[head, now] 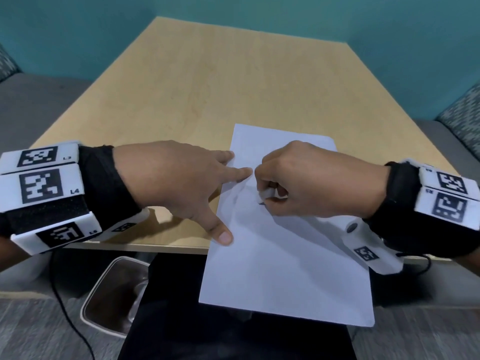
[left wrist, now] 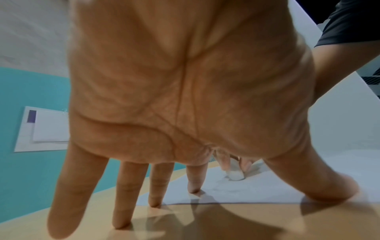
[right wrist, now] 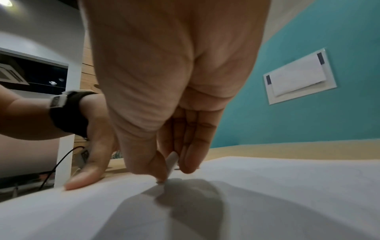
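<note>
A white sheet of paper (head: 285, 255) lies on the wooden table (head: 181, 87), and its near end hangs over the front edge. My left hand (head: 220, 203) is spread flat. Its index fingertip (left wrist: 194, 188) and thumb (left wrist: 329, 190) press on the sheet's left edge, while the other fingers rest on the wood. My right hand (head: 275, 201) is curled over the middle of the sheet. Its thumb and fingers pinch a small white object (right wrist: 171, 162), perhaps an eraser, against the paper beside a faint dark mark (head: 260, 203).
Below the table's front edge sits a grey-rimmed tray (head: 111, 289), with a black cable (head: 65, 307) beside it. Grey seats flank the table. A teal wall stands behind it, with a white framed notice (right wrist: 298, 76) on it. Bare wood stretches beyond the paper.
</note>
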Demonstrator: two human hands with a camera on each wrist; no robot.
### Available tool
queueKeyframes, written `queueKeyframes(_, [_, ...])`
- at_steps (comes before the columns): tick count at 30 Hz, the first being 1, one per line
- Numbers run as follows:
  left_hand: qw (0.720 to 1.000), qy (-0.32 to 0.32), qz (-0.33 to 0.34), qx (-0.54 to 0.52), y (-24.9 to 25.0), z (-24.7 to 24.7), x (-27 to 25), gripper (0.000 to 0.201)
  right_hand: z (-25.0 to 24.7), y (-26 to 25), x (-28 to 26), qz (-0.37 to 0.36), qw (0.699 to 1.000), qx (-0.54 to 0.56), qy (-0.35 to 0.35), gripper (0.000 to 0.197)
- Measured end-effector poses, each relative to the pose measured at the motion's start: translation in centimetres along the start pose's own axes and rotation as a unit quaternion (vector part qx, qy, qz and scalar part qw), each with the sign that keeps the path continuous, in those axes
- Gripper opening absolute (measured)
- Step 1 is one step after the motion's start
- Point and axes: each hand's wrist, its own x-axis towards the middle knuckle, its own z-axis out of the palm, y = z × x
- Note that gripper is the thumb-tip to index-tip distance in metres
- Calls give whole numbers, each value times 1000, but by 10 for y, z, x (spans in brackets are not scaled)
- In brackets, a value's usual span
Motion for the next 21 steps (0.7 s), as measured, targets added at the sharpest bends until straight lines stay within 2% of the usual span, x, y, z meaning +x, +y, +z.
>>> queueKeyframes(5, [1000,0,12,11,-3,0,2,137,0,5,-2,-3,1000,12,4,12])
queueKeyframes(9, [998,49,19,37,-9,6,8,139,0,12,-12,25,999,12,-24,12])
queueKeyframes(12, [996,69,15,55,-7,7,4,133,4,16,-11,27,999,21,-9,12])
queueKeyframes(17, [1000,16,10,15,-5,1,-2,129,-1,20,-6,27,999,18,-14,13])
queueKeyframes(21, [1000,6,-1,-11,-5,1,-1,133,-2,11,13,7,999,31,-5,8])
